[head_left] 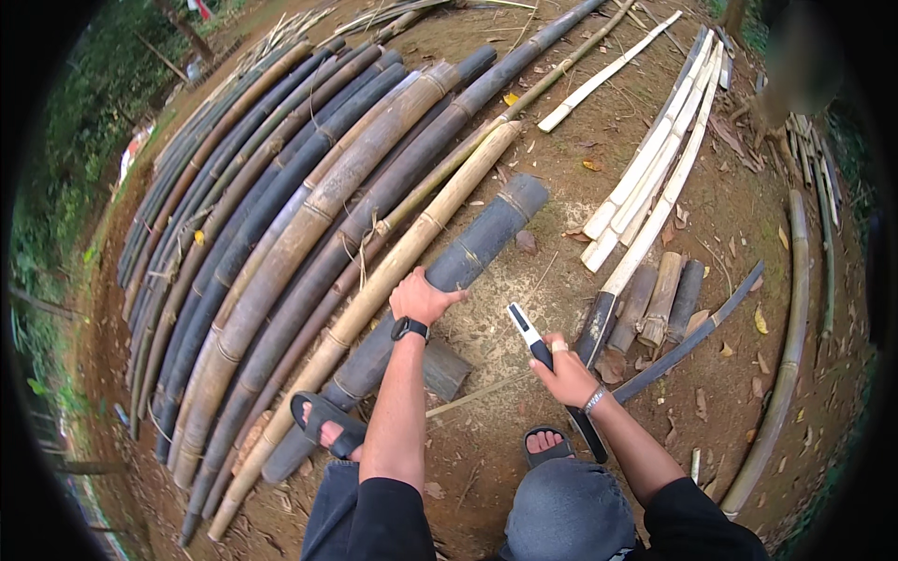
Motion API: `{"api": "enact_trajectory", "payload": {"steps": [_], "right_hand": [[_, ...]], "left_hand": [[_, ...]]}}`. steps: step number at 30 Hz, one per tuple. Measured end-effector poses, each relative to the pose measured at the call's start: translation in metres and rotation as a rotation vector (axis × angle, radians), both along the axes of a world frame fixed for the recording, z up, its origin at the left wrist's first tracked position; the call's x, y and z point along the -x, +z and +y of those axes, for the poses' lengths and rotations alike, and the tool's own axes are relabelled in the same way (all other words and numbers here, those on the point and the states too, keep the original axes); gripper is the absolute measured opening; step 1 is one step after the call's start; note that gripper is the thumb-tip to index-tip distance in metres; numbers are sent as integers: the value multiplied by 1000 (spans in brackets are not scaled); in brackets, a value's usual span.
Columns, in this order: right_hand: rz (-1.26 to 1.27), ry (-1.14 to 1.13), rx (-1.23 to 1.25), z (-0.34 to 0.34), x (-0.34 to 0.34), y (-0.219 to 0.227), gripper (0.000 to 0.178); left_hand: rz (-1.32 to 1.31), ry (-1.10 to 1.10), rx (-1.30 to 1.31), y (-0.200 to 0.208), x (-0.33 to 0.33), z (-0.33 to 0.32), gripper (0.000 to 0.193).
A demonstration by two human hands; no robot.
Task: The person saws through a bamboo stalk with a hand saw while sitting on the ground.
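Observation:
My left hand (423, 297), a dark watch at its wrist, presses down on a thick dark bamboo pole (482, 245), its thumb stretched toward the right. A short bamboo piece (447, 374) lies crosswise against the pole's underside. My sandalled left foot (329, 425) is up against the pole's near part. To the right of the pole, and apart from it, my right hand (566, 374) is closed round a long, narrow black-and-white hand tool (524, 323). The tool's black part runs back under my wrist. Whether it is a saw or a knife I cannot make out.
Many long bamboo poles (323, 201) lie side by side at the left. Pale split bamboo strips (645, 178) lie at the right, near short cut pieces (659, 297). Pale dust (491, 327) covers the soil between my hands. A curved pole (784, 374) lies far right.

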State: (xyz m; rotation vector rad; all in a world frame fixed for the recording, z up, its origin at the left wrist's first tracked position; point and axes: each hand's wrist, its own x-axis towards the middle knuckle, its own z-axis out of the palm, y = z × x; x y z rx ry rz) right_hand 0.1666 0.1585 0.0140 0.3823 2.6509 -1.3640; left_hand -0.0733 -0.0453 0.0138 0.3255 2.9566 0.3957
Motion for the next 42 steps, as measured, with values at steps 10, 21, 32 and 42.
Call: {"api": "enact_trajectory", "payload": {"steps": [10, 21, 32, 42], "right_hand": [[-147, -71, 125, 24, -42, -45, 47], [-171, 161, 583, 41, -83, 23, 64], [-264, 16, 1418, 34, -97, -5, 80], [-179, 75, 1846, 41, -95, -14, 102]], "left_hand": [[-44, -1, 112, -2, -9, 6, 106], [-286, -122, 41, -9, -2, -9, 116], [-111, -24, 72, -8, -41, -6, 116], [-175, -2, 47, -6, -33, -9, 116]]}}
